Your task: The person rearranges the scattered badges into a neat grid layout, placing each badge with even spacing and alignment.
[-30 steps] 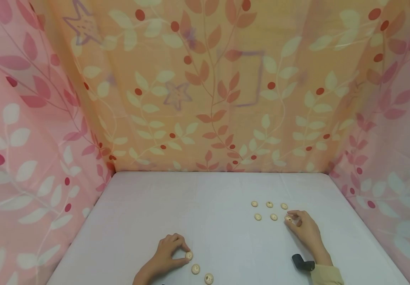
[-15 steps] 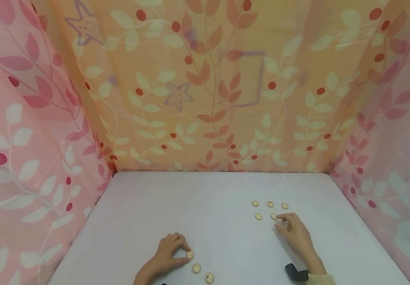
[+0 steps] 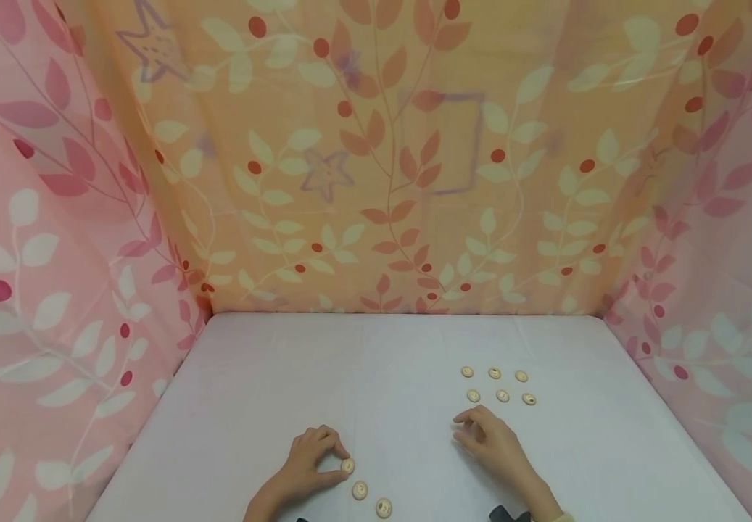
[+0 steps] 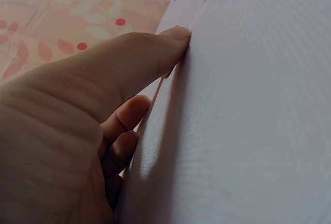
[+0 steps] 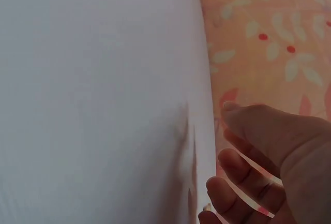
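Note:
In the head view my left hand [image 3: 310,464] rests low on the white table, its thumb and a finger pinching a small round pale wooden disc [image 3: 347,465] by its edges. Two similar discs lie in a slanting line nearer me, a middle disc [image 3: 360,491] and a near disc [image 3: 383,507], both with darker markings. My right hand [image 3: 496,446] hovers with fingers loosely bent and nothing between them. Just beyond it are two rows of discs, including a front-row disc [image 3: 473,396] and the rightmost disc [image 3: 529,399]. In the left wrist view the thumb [image 4: 139,53] hides the pinched disc.
A white-covered table [image 3: 284,370] fills the lower part of the head view. Leaf-patterned cloth stands around it: an orange back curtain [image 3: 376,239], a pink left curtain [image 3: 56,290] and a pink right curtain [image 3: 728,290]. A black wrist device [image 3: 509,515] sits by the right wrist.
My right hand has let go of the rightmost front-row disc, which stays in its row, and has moved left and nearer me. My left hand has kept its pinch on its disc.

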Demonstrator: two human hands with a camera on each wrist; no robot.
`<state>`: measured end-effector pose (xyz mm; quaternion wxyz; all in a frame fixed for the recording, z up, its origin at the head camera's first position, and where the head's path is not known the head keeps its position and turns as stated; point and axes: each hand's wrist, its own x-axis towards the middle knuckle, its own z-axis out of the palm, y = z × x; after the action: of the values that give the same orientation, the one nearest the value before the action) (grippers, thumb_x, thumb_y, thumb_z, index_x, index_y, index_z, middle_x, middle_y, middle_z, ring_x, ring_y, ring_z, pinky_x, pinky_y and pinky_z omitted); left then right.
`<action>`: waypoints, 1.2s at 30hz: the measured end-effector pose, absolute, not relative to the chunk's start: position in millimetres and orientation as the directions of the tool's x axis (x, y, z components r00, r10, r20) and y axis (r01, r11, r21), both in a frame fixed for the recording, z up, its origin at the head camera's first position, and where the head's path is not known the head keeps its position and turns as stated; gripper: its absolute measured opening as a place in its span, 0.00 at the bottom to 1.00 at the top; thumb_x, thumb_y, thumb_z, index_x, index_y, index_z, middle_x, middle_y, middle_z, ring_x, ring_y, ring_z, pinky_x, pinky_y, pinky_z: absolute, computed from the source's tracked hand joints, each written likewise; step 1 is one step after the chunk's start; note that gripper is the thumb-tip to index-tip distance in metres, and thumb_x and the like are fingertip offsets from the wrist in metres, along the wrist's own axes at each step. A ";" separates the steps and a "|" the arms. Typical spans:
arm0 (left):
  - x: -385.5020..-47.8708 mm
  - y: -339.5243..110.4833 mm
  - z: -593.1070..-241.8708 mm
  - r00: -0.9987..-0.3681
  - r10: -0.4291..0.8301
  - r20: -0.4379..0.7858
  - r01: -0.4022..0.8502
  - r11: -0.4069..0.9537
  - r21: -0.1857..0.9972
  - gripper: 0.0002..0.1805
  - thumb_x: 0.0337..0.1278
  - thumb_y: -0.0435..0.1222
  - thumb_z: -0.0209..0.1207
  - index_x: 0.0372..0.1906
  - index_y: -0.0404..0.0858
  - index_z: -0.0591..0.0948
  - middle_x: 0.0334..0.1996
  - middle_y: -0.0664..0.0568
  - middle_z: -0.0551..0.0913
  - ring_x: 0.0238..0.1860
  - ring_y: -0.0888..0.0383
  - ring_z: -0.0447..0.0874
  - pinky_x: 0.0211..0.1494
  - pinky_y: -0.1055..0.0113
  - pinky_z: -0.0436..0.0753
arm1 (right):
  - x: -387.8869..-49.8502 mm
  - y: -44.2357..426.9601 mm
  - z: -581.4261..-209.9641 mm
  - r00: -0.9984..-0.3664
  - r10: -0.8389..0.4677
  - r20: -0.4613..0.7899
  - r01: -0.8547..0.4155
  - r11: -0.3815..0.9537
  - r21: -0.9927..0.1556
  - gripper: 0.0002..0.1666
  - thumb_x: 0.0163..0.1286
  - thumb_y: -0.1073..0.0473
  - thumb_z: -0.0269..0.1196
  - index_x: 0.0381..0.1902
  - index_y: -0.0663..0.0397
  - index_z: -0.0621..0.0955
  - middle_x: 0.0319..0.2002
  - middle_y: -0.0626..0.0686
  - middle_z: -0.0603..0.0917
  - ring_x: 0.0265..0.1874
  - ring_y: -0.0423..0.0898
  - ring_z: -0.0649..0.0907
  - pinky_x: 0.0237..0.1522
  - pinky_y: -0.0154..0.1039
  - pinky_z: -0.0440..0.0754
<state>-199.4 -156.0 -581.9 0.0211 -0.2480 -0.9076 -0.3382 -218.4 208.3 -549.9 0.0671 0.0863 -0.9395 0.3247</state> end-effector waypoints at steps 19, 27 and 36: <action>-196.3 -154.4 -578.5 -0.872 0.447 0.199 0.470 0.652 0.595 0.10 0.48 0.55 0.61 0.35 0.60 0.76 0.42 0.70 0.70 0.44 0.66 0.63 0.49 0.56 0.60 | -178.1 136.5 -558.8 -0.813 -0.563 0.147 -0.501 0.549 -0.669 0.14 0.58 0.42 0.63 0.40 0.37 0.81 0.31 0.33 0.76 0.29 0.29 0.73 0.31 0.28 0.72; -199.9 -154.8 -576.2 -0.877 0.446 0.179 0.457 0.659 0.597 0.11 0.48 0.56 0.61 0.35 0.60 0.76 0.43 0.70 0.71 0.45 0.65 0.64 0.50 0.54 0.61 | -174.1 127.0 -558.6 -0.765 -0.624 0.155 -0.558 0.523 -0.645 0.15 0.58 0.39 0.62 0.39 0.35 0.81 0.32 0.31 0.77 0.30 0.29 0.72 0.33 0.28 0.70; -202.3 -156.2 -579.6 -0.886 0.439 0.150 0.434 0.671 0.601 0.11 0.47 0.57 0.61 0.35 0.62 0.76 0.43 0.70 0.71 0.45 0.65 0.65 0.50 0.54 0.61 | -172.6 118.7 -555.4 -0.744 -0.667 0.039 -0.542 0.569 -0.618 0.17 0.54 0.35 0.63 0.40 0.29 0.81 0.34 0.29 0.77 0.33 0.28 0.71 0.35 0.30 0.69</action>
<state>-202.3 -156.2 -579.6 -0.0036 -0.2386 -0.9140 -0.3280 -172.6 118.7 -555.4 -0.0999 0.3434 -0.8801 0.3122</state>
